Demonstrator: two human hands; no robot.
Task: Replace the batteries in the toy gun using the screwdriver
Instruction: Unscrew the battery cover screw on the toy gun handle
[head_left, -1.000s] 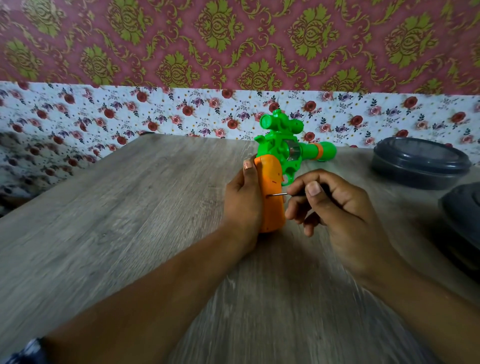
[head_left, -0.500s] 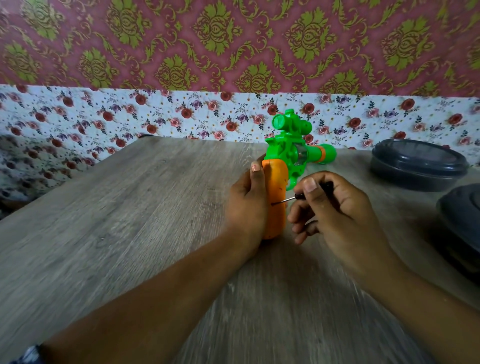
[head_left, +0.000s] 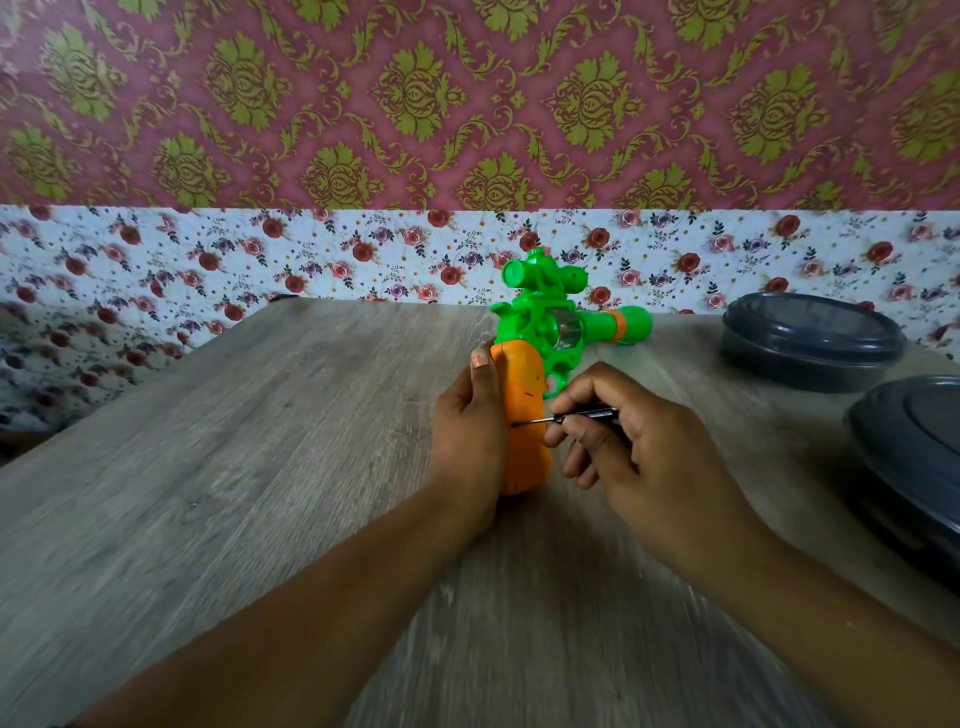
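A toy gun (head_left: 550, 332) with a green body and an orange grip stands upright on its grip on the wooden table (head_left: 260, 467), barrel pointing right. My left hand (head_left: 467, 436) grips the orange grip from the left, thumb up along its back edge. My right hand (head_left: 639, 457) pinches a thin black-handled screwdriver (head_left: 566, 415) between thumb and fingers. The screwdriver lies nearly level, and its metal tip touches the right side of the orange grip about halfway up.
Two dark grey lidded round containers sit on the right: one at the back (head_left: 810, 340), a larger one (head_left: 914, 467) nearer and cut off by the frame edge. A floral-papered wall (head_left: 363, 249) runs behind the table.
The gun has turned slightly and its body now sits a little more upright. My right hand has shifted its fingers on the screwdriver, whose tip stays on the orange grip.
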